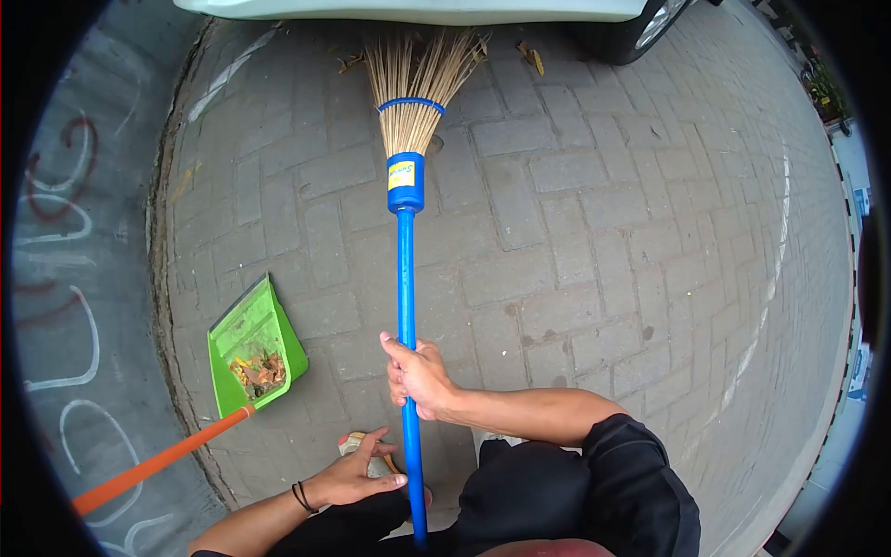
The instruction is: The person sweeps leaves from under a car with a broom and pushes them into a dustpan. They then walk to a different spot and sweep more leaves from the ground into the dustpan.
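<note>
My right hand (422, 379) is wrapped round the blue handle of a stick broom (406, 269). The broom points away from me, its fanned bristles (413, 84) reaching the ground by a car's lower edge. My left hand (357, 475), with dark bands at the wrist, is open beside the lower handle. Its fingers are spread and its thumb tip lies right at the handle. To the left, a green dustpan (295, 345) with an orange handle (167, 461) holds dry leaves and litter (260, 373).
A white car (418, 9) stands ahead, its dark tyre (631, 42) at upper right. Fallen leaves (532, 58) lie near the bristles and beneath the bumper. A grey graffitied wall (83, 278) runs along the left. Grey paving bricks (594, 232) cover the ground.
</note>
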Motion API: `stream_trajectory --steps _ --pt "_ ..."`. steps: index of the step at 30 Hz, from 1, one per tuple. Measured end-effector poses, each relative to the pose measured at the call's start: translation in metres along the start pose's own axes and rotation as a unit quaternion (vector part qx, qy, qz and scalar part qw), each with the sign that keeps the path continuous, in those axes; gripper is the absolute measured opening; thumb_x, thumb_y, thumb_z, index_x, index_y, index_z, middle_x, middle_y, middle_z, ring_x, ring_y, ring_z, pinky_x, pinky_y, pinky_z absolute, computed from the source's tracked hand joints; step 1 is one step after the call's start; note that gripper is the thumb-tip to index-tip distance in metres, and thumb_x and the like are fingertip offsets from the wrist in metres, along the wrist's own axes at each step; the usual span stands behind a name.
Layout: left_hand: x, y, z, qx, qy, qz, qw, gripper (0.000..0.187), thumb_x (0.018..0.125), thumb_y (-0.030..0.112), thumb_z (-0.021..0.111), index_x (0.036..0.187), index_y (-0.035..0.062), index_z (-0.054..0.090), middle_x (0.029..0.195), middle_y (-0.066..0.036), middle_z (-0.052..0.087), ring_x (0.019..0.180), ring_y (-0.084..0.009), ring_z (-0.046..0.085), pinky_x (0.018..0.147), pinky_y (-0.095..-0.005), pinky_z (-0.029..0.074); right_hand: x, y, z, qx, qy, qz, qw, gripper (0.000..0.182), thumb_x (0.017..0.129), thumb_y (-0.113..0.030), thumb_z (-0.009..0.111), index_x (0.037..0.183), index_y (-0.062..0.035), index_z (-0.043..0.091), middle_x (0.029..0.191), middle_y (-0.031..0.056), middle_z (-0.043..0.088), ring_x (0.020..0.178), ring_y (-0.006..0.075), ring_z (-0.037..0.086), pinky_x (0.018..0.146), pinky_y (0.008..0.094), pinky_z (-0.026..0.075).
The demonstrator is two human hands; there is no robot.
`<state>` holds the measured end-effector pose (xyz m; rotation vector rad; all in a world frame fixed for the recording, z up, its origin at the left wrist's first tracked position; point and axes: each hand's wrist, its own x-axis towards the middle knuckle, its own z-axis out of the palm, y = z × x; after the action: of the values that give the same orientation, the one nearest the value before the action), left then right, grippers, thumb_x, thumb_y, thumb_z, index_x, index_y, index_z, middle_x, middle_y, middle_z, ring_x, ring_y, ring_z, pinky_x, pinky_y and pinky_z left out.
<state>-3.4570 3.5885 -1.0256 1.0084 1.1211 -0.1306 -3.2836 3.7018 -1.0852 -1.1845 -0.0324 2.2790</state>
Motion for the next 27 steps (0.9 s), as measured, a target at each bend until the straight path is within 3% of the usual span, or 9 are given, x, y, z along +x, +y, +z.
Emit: stream_trajectory --steps 3,6,10,12,15,18,21,24,27 --pt "0.019 0.03 0.025 -0.221 0.051 0.012 0.974 0.056 0.095 0.033 0.052 0.134 -0.0015 0.031 0.105 -0.012 0.06 0.099 -0.02 0.059 0.083 -0.0319 0.049 0.008 -0.026 0.02 -0.007 -0.006 -0.082 0.997 0.039 0.09 -0.04 0.059 0.074 -0.0127 0.036 0.05 -0.0019 0.036 0.035 0.0085 0.033 0.034 0.0261 0.031" --pt "0.041 0.055 0.026 -0.36 0.19 0.003 0.913 0.035 0.099 0.029 0.044 0.123 0.0033 0.043 0.075 -0.001 0.052 0.067 -0.0118 0.057 0.065 -0.0254 0.05 0.036 -0.08 0.03 -0.002 0.01 -0.165 0.986 0.039 0.09 -0.04 0.059 0.074 -0.0119 0.037 0.051 -0.0018 0.037 0.037 0.0088 0.034 0.035 0.0271 0.032" --pt "0.089 0.101 -0.021 -0.234 0.314 0.123 0.912 0.031 0.1 0.028 0.042 0.12 0.0047 0.046 0.07 0.001 0.046 0.05 -0.0041 0.04 0.042 -0.0189 0.034 0.07 -0.164 0.031 0.015 0.053 -0.221 0.974 0.036 0.092 -0.035 0.054 0.073 -0.0093 0.038 0.054 0.0012 0.04 0.041 0.0113 0.039 0.038 0.0301 0.036" --pt "0.131 0.11 -0.045 -0.029 0.377 0.175 0.909 0.035 0.098 0.022 0.044 0.128 0.0041 0.044 0.072 -0.001 0.05 0.058 -0.0073 0.047 0.05 -0.0202 0.038 0.092 -0.203 0.02 -0.005 0.068 -0.257 0.964 0.034 0.093 -0.034 0.052 0.076 -0.0083 0.039 0.055 0.0016 0.04 0.043 0.0119 0.04 0.04 0.03 0.037" --pt "0.163 0.152 -0.063 0.043 0.349 0.222 0.909 0.042 0.096 0.02 0.046 0.134 0.0045 0.038 0.072 -0.003 0.052 0.058 -0.0087 0.048 0.052 -0.0232 0.041 0.111 -0.257 -0.009 -0.03 0.089 -0.303 0.948 0.03 0.095 -0.033 0.05 0.082 -0.0084 0.039 0.059 0.0009 0.039 0.046 0.0109 0.04 0.042 0.0291 0.038" --pt "0.15 0.206 -0.06 -0.059 0.213 0.136 0.966 0.05 0.094 0.016 0.05 0.14 0.007 0.032 0.078 -0.001 0.053 0.052 -0.0053 0.046 0.046 -0.0199 0.041 0.131 -0.295 -0.047 -0.025 0.088 -0.322 0.942 0.032 0.097 -0.033 0.045 0.083 -0.0041 0.041 0.061 0.0046 0.043 0.047 0.0143 0.044 0.043 0.0315 0.042" --pt "0.152 0.196 -0.059 -0.032 0.211 0.083 0.973 0.053 0.093 0.018 0.049 0.139 0.004 0.026 0.078 -0.016 0.06 0.056 -0.0244 0.058 0.053 -0.0412 0.045 0.14 -0.289 -0.061 -0.061 0.13 -0.327 0.934 0.035 0.097 -0.034 0.042 0.088 -0.0001 0.042 0.066 0.0076 0.048 0.049 0.018 0.051 0.045 0.0356 0.049" --pt "0.132 0.141 -0.057 0.229 0.347 0.16 0.895 0.052 0.092 0.019 0.05 0.137 0.0043 0.029 0.078 -0.023 0.06 0.059 -0.037 0.061 0.051 -0.0458 0.044 0.126 -0.25 -0.046 -0.126 0.146 -0.283 0.94 0.038 0.098 -0.035 0.04 0.097 0.0026 0.042 0.073 0.0089 0.049 0.054 0.0198 0.057 0.05 0.0389 0.054" --pt "0.036 0.123 -0.045 0.307 0.37 -0.007 0.877 0.037 0.091 0.023 0.052 0.12 0.0031 0.043 0.063 -0.022 0.057 0.062 -0.0428 0.06 0.053 -0.0474 0.043 0.101 -0.172 -0.031 -0.171 -0.001 -0.126 0.977 0.039 0.09 -0.038 0.056 0.1 -0.0016 0.049 0.084 0.0101 0.055 0.068 0.0228 0.062 0.064 0.0409 0.054"
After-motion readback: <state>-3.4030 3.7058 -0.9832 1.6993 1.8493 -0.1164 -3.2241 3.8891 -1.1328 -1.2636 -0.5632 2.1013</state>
